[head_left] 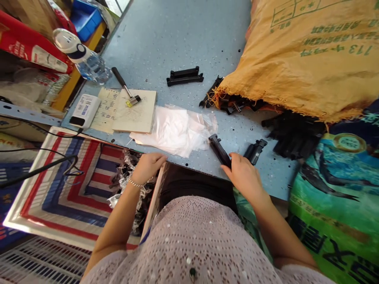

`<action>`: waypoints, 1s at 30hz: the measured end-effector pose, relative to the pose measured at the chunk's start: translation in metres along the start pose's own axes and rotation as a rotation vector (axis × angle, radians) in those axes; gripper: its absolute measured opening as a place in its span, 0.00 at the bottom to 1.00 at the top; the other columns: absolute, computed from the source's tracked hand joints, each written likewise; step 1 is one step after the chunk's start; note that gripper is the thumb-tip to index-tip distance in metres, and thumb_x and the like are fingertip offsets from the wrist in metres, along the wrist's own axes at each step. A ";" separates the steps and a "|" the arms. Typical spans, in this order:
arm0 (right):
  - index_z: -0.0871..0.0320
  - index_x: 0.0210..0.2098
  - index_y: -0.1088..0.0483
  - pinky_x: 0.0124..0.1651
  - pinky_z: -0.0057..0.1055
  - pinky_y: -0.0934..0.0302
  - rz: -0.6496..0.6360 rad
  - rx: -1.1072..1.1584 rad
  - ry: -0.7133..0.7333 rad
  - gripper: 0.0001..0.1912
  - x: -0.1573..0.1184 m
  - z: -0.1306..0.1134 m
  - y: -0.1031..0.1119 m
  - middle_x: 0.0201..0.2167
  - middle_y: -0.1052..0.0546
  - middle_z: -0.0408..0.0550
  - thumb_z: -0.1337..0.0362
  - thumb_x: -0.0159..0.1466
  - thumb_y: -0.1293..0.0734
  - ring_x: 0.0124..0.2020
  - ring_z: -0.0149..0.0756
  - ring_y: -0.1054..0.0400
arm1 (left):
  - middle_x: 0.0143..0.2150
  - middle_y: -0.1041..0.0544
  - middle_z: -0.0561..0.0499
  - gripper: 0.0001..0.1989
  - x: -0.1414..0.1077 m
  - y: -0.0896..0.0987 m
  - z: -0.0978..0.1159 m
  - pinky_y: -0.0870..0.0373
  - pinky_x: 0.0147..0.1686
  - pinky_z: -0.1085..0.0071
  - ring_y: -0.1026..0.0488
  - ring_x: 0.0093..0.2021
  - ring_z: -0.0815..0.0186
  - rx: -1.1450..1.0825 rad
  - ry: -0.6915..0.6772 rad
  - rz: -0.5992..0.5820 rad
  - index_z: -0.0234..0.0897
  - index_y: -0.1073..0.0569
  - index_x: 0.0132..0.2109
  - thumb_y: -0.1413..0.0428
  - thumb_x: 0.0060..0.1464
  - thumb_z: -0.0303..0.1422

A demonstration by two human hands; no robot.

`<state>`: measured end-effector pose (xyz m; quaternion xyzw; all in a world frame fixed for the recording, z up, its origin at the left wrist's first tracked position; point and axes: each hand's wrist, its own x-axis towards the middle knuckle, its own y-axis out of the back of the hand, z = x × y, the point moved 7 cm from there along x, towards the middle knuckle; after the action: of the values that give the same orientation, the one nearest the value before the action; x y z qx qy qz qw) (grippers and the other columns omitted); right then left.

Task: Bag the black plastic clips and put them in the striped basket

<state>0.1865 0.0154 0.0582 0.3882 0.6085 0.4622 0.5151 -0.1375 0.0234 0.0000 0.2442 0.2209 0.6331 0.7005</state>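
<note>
My right hand [245, 173] is at the front edge of the table, closed on the near end of a long black plastic part [218, 149], its thumb below and fingers above. Just beyond that hand lies a second black part [255, 151]. My left hand [148, 167] is over the table's front edge beside the basket, fingers pressed together; whether anything is in them is hidden. Between the hands lies a pile of clear plastic bags [174, 128]. Two more black parts [185, 75] lie side by side farther back.
A hammer [121, 79] rests on a wooden board [145, 112], near a white device [85, 108] and a water bottle [94, 67]. An orange woven sack [296, 71] spills black parts at right, above a green sack [314, 213]. A striped-lined basket [71, 225] holds bagged pieces.
</note>
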 end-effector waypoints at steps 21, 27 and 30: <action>0.55 0.39 0.26 0.40 0.35 0.36 -0.188 1.371 0.169 0.15 0.092 -0.088 -0.009 0.32 0.26 0.45 0.51 0.68 0.37 0.35 0.38 0.31 | 0.56 0.21 0.42 0.20 0.083 0.004 0.014 0.29 0.63 0.54 0.25 0.59 0.58 -0.051 -0.098 0.126 0.36 0.21 0.50 0.52 0.55 0.22; 0.56 0.34 0.28 0.47 0.40 0.36 -0.082 0.990 0.184 0.11 0.095 -0.079 -0.007 0.35 0.25 0.49 0.58 0.68 0.38 0.39 0.41 0.32 | 0.66 0.30 0.36 0.29 0.072 0.015 0.027 0.34 0.67 0.51 0.32 0.67 0.54 0.181 -0.199 0.227 0.32 0.33 0.68 0.53 0.60 0.21; 0.56 0.33 0.28 0.39 0.40 0.31 -0.376 1.482 0.042 0.11 0.099 -0.094 -0.031 0.29 0.25 0.46 0.56 0.65 0.35 0.31 0.39 0.31 | 0.69 0.34 0.37 0.33 0.051 0.004 0.061 0.34 0.68 0.54 0.35 0.69 0.56 0.228 -0.393 0.169 0.34 0.40 0.72 0.55 0.60 0.18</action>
<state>0.0776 0.0854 0.0058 0.5134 0.8249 -0.1552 0.1782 -0.0983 0.0706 0.0501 0.4578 0.1294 0.6007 0.6426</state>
